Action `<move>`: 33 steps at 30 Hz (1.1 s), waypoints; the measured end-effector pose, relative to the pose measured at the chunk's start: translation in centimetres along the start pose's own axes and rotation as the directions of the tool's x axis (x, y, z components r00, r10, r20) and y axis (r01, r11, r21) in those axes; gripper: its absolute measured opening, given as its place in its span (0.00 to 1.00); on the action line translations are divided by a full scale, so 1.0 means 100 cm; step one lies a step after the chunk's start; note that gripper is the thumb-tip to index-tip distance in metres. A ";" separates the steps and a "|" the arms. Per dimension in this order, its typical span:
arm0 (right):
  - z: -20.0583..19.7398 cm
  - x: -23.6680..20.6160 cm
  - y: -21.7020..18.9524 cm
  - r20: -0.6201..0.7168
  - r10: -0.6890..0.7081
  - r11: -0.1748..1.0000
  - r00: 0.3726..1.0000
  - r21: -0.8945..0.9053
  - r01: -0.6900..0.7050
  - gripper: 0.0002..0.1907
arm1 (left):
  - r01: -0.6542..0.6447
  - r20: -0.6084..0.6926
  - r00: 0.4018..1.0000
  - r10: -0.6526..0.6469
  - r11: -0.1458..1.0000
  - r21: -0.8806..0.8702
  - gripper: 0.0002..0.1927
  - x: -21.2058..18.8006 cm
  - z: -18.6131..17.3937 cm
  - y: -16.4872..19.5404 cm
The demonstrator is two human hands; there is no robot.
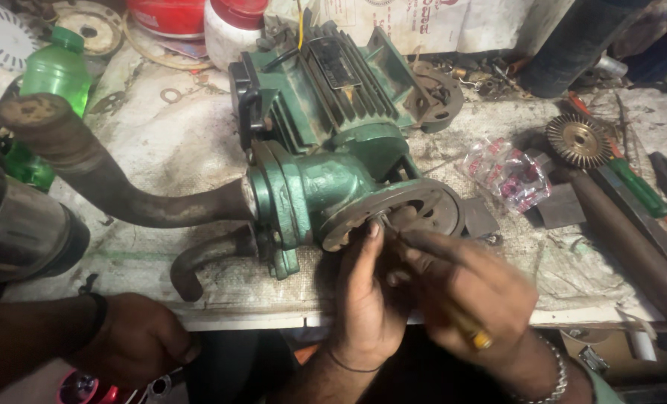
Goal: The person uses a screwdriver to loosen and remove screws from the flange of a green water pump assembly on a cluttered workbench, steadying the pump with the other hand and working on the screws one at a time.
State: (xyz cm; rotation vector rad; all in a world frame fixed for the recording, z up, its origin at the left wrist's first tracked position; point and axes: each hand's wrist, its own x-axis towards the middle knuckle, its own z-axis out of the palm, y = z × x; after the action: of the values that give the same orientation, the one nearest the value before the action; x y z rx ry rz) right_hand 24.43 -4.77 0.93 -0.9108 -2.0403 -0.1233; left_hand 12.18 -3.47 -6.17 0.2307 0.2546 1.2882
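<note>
A green cast-iron pump with a finned motor [326, 97] lies on the cloth-covered bench [184, 135], its round open casing [423, 206] facing me. My left hand [367, 299] reaches up to the casing opening, thumb and forefinger pinched on a small metal part [381, 218] at its centre. My right hand [472, 288], with a metal bracelet at the wrist, is closed around a yellow-handled tool [470, 329]. Its forefinger points along the tool toward the same opening. The tool's tip is hidden behind my fingers.
A rusty bent pipe [101, 176] runs left from the pump. A green bottle [56, 71] stands at back left. At right lie a brass gear [577, 138], a bag of small red parts [509, 176], screwdrivers [637, 187] and a long rod [633, 251]. Another person's hand [128, 340] rests at lower left.
</note>
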 end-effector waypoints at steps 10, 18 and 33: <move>0.005 0.003 -0.005 -0.020 -0.009 1.000 1.000 0.008 0.009 0.12 | 0.003 -0.040 0.999 -0.005 0.999 -0.049 0.19 0.001 0.002 0.000; 0.001 0.006 0.001 -0.030 0.005 0.999 1.000 0.053 -0.003 0.11 | -0.021 -0.046 0.999 0.022 1.000 0.023 0.23 0.002 -0.007 -0.003; 0.000 0.003 0.004 0.014 0.181 0.967 0.983 0.177 -0.181 0.09 | -0.055 -0.016 0.998 0.055 0.998 0.025 0.21 0.003 -0.008 -0.002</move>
State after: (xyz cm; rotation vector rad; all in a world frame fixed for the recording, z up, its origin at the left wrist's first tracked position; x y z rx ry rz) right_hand 24.57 -4.28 1.01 -0.9777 -1.9204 0.1555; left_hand 12.22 -3.17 -7.01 0.2497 0.2803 1.3425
